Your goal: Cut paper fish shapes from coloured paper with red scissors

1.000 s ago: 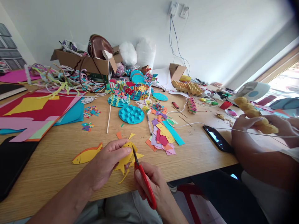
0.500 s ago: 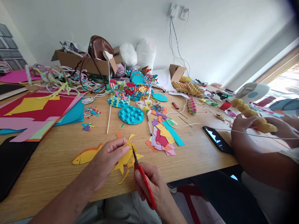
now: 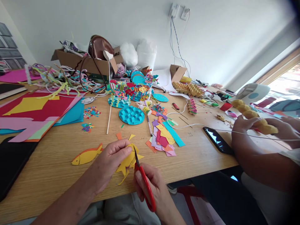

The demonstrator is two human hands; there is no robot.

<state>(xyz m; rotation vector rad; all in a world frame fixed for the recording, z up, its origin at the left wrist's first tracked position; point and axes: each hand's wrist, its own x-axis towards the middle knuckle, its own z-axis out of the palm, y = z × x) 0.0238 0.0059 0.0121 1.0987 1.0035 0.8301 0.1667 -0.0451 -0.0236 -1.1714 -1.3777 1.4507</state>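
Between the thumb and fingers of my left hand (image 3: 111,157) is a piece of yellow paper (image 3: 127,162) with drawn lines and pointed edges. My right hand (image 3: 152,184) grips red-handled scissors (image 3: 146,187), whose dark blades reach up to the paper's upper right edge. A narrow yellow strip dangles below the paper. Left of my left hand lies a yellow paper fish (image 3: 85,155) with an orange edge, flat on the wooden table (image 3: 56,175). Small yellow and orange scraps (image 3: 119,136) lie just above my fingers.
Paper offcuts (image 3: 165,137), a pen (image 3: 149,125) and a scalloped blue disc (image 3: 131,115) lie beyond my hands. Coloured sheets (image 3: 35,112) and a black tablet-like object (image 3: 15,165) are at left. At right, a co-worker's hands (image 3: 243,128) hold a knobbly yellow object (image 3: 254,117) near a phone (image 3: 217,140).
The yellow paper has turned slightly in my left hand, and the scissor blades now lie a little differently against its edge. The dangling strip has shifted. The co-worker's hands look nearly unchanged.
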